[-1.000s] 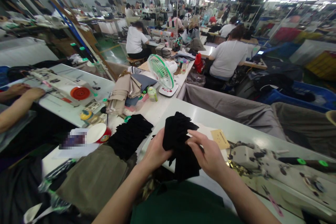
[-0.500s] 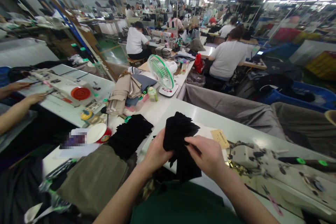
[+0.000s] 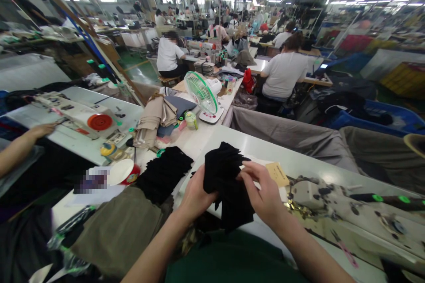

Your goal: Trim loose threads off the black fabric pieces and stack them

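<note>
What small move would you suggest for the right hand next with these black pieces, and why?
Probably a light pinch on one layer's edge: the right hand's fingertips are already beside the black bundle's uneven, layered edges, while the left hand grips its other side.

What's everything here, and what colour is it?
bundle: one, black, in left hand
cloth stack: one, black, left of bundle
flat cloth: count unclear, olive, lower left
fan: one, white and green, beyond bundle
folded cloths: several, tan, beside fan
bowl: one, red and white, left
card: one, yellow, right
snips: one, pink, lower right
sewing machines: two nearby, cream, both sides
tub: one, blue, far right
people: many, some in white, behind
left hand: one, bare, holding bundle
right hand: one, bare, at bundle
</note>
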Tool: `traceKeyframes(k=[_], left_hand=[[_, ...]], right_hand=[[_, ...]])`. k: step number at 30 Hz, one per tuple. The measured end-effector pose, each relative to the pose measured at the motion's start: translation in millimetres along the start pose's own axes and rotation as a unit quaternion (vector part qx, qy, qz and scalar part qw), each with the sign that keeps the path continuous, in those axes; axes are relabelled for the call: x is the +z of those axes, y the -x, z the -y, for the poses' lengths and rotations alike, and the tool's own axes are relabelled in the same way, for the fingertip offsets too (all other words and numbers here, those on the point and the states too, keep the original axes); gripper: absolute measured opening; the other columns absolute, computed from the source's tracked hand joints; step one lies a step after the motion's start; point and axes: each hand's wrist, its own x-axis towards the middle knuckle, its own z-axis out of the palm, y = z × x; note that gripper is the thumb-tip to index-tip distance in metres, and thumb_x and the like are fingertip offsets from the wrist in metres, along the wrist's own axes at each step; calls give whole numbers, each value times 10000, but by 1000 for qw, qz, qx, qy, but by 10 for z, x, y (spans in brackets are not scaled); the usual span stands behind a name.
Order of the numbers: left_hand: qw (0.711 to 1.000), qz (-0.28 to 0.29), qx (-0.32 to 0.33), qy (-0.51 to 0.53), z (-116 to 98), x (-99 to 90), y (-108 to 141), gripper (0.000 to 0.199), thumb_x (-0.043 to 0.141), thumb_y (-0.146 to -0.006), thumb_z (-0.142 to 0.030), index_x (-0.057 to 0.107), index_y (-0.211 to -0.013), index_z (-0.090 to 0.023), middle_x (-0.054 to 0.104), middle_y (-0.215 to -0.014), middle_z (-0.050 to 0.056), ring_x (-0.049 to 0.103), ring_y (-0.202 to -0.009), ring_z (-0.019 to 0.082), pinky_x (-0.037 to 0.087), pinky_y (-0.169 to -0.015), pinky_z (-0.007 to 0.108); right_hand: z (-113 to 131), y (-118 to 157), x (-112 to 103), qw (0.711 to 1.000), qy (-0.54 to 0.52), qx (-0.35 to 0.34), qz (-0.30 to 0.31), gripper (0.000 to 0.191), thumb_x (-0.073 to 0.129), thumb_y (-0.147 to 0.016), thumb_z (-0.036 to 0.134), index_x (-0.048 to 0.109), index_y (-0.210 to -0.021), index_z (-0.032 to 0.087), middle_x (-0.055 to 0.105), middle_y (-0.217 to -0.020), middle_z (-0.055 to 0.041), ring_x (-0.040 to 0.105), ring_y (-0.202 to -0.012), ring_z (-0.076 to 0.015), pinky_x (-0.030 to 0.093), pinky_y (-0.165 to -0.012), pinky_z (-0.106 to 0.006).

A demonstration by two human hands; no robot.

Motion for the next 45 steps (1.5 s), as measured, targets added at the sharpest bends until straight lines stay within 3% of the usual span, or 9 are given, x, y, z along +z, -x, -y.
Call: traceKeyframes(k=[3, 5, 15, 19, 23, 31, 37, 40, 45], left_hand=[[1000, 16, 13, -21, -42, -26, 3, 702, 627, -680, -139, 455, -1359, -178, 631, -1303, 129, 606, -1201, 319, 495, -991, 454], [999, 24, 16, -26, -69, -39, 4, 730, 620, -675, -125, 442, -1379, -193, 619, -1327, 121, 596, -1220, 315, 487, -1007, 450], [999, -8, 5, 54, -41, -13, 26, 681, 662, -711, -157, 447, -1357, -172, 633, -1280, 123, 615, -1173, 290, 500, -990, 431], [994, 4, 0, 112, -83, -31, 22, 673, 677, -727, -157, 440, -1357, -173, 637, -1266, 112, 629, -1127, 263, 516, -962, 396], [994, 20, 2, 109, -69, -38, 37, 718, 682, -714, -144, 416, -1381, -159, 615, -1307, 127, 612, -1162, 269, 502, -990, 402], [990, 98, 37, 90, -83, -34, 76, 724, 673, -740, -168, 408, -1412, -200, 601, -1353, 113, 597, -1214, 280, 493, -1016, 409], [991, 85, 17, 104, -98, -8, 55, 776, 682, -732, -156, 380, -1445, -209, 572, -1387, 116, 548, -1279, 286, 456, -1069, 427], [990, 74, 11, 120, -89, 2, 38, 776, 690, -735, -159, 377, -1444, -195, 557, -1403, 124, 520, -1308, 288, 431, -1095, 438], [990, 70, 26, 121, -99, -9, 14, 748, 699, -738, -169, 400, -1423, -185, 548, -1402, 127, 536, -1280, 280, 435, -1090, 426]], right_hand=[[-22, -13, 51, 997, 12, 64, -38, 446, 587, -949, 261, 459, -1375, 218, 642, -843, 5, 660, -711, -136, 594, -700, -271], [-19, -31, 60, 997, 38, 65, -34, 424, 599, -941, 285, 509, -1349, 213, 630, -814, 8, 639, -686, -138, 590, -686, -278], [95, -32, -14, 991, 109, -76, -31, 169, 575, -909, 138, 680, -1004, 230, 650, -867, -48, 638, -793, -181, 546, -702, -321], [178, -67, -86, 986, 114, -120, 8, 91, 625, -865, 153, 664, -923, 212, 678, -992, -85, 637, -958, -246, 520, -870, -435], [155, -79, -110, 993, 17, -66, 96, 116, 519, -972, 211, 635, -962, 212, 712, -959, -57, 672, -903, -193, 545, -808, -337], [-12, -73, 15, 995, 83, 28, 49, 226, 613, -925, 268, 601, -1146, 219, 639, -810, 2, 620, -670, -149, 540, -635, -275], [39, -92, -10, 992, 118, -32, 16, 63, 593, -917, 189, 640, -938, 224, 608, -818, -15, 600, -699, -152, 507, -625, -277], [73, -114, -42, 985, 147, -86, 2, 82, 621, -884, 154, 652, -871, 229, 647, -891, -47, 626, -821, -198, 515, -725, -338], [90, -120, -80, 987, 101, -108, 69, 25, 608, -918, 191, 615, -907, 213, 718, -937, -58, 674, -885, -216, 530, -806, -369]])
